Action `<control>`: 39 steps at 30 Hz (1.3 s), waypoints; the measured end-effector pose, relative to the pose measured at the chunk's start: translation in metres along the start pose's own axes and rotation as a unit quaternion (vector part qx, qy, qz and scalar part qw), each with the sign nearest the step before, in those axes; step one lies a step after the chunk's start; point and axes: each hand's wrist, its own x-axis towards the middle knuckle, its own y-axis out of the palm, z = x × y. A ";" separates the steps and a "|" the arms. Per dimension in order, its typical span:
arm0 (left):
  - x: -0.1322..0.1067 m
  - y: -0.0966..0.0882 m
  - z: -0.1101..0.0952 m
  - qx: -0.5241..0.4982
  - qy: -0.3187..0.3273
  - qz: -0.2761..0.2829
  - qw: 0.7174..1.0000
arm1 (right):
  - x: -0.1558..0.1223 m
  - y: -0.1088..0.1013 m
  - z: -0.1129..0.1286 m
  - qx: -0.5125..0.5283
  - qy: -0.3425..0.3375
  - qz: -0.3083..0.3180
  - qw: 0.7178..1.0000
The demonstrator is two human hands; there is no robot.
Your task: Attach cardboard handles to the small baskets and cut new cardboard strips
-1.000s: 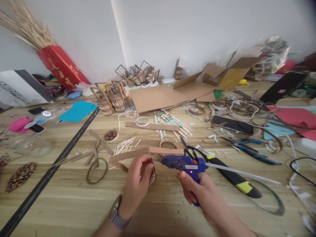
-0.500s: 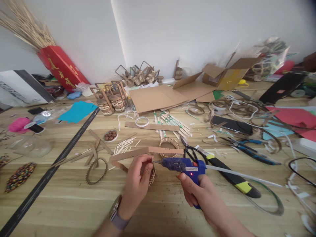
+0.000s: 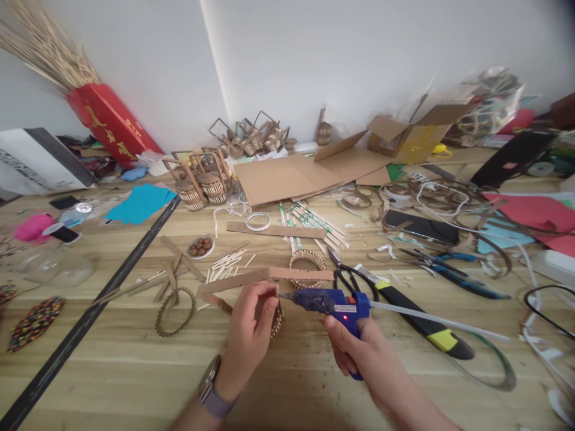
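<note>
My right hand point(image 3: 359, 347) grips a blue hot glue gun point(image 3: 332, 303) by its handle, a red light glowing on its side and a glue stick point(image 3: 431, 318) trailing from its back. The nozzle points left, at or close to the rim of a ribbed cardboard ring point(image 3: 277, 323). That ring is pinched between the thumb and fingers of my left hand point(image 3: 254, 323), which hides most of it. A folded cardboard strip point(image 3: 265, 275) lies just beyond both hands. Behind it rests another ring point(image 3: 307, 263) edged with short pale sticks.
Black scissors point(image 3: 344, 275), a utility knife point(image 3: 426, 317) and pliers point(image 3: 458, 272) lie to the right. Cut sticks point(image 3: 227, 263), a small bowl of brown balls point(image 3: 200, 246) and a thin ring point(image 3: 176, 312) are left of centre. Small baskets point(image 3: 211, 185) and cardboard sheets point(image 3: 287, 179) stand behind.
The glue gun and my right hand have shifted slightly left. My left hand still holds the ring in nearly the same place.
</note>
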 end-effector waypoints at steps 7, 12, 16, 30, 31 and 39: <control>-0.001 0.001 0.001 0.000 -0.003 -0.004 1.000 | -0.001 0.000 -0.003 0.002 0.002 -0.005 1.000; -0.001 0.000 0.002 -0.009 -0.007 0.000 1.000 | -0.001 -0.003 -0.009 0.009 0.001 -0.003 1.000; -0.001 0.000 0.001 -0.012 -0.008 0.003 1.000 | -0.001 -0.003 -0.012 0.052 -0.013 -0.015 0.998; -0.001 -0.001 -0.002 -0.010 -0.013 0.010 1.000 | -0.004 0.003 0.005 0.073 -0.023 0.002 0.997; -0.001 -0.001 -0.002 -0.010 -0.012 0.010 1.000 | -0.004 0.003 0.004 0.076 -0.021 -0.001 0.997; -0.001 -0.001 -0.002 -0.015 -0.013 0.012 1.000 | -0.004 0.003 0.005 0.077 -0.019 -0.007 0.997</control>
